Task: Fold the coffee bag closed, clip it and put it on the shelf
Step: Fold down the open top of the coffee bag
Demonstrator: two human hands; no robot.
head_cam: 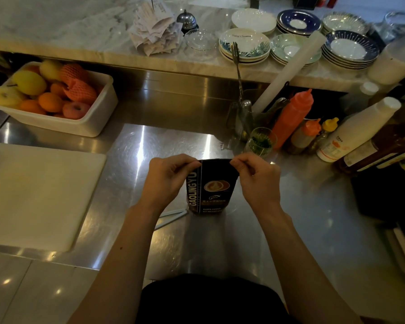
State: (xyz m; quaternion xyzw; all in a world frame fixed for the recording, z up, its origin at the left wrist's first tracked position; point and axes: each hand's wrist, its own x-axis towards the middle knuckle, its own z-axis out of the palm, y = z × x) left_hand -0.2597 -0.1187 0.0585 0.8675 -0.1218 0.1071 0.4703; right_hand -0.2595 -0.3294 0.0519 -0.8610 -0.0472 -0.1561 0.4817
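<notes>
A dark coffee bag (pixel 214 188) with a latte picture and white lettering stands upright on the steel counter (pixel 164 146) in front of me. My left hand (pixel 167 178) pinches the bag's top left corner. My right hand (pixel 257 176) pinches the top right corner. The top edge runs flat between my fingertips. A long white clip (pixel 173 216) lies on the counter just left of the bag's base, partly hidden by my left forearm.
A white cutting board (pixel 38 192) lies at left. A tub of fruit (pixel 54 99) sits behind it. Sauce bottles (pixel 295 115), a glass of greens (pixel 261 142) and a utensil holder stand right of the bag. Stacked plates (pixel 243 46) and receipts sit on the marble ledge.
</notes>
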